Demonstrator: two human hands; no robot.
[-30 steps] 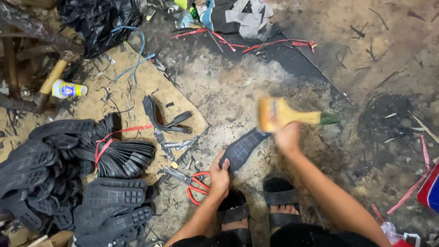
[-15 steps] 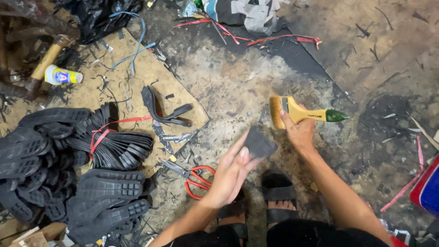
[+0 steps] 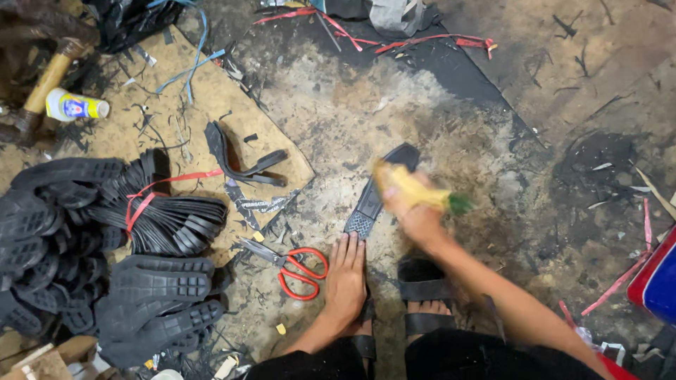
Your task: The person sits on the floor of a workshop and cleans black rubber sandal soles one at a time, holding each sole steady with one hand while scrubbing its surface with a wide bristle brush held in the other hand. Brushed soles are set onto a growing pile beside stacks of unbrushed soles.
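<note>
A black rubber shoe sole [image 3: 380,190] lies flat on the dirty floor in front of my feet. My left hand [image 3: 346,278] presses flat on its near end, fingers spread. My right hand [image 3: 417,214] grips a wide paintbrush [image 3: 405,186] with a yellow body and green handle tip, blurred with motion, bristles over the middle of the sole. Red-handled scissors [image 3: 296,266] lie just left of my left hand.
A heap of black soles [image 3: 105,239], one bundle tied with red strap, fills the left. Cut rubber strips [image 3: 243,158] rest on a cardboard sheet [image 3: 211,91]. A small white bottle [image 3: 74,107] and hammer [image 3: 42,88] lie far left. A red-blue container [image 3: 658,281] sits right.
The sole went from my left hand down onto the floor. My left hand now pins it flat, and my right hand swung the brush left onto it.
</note>
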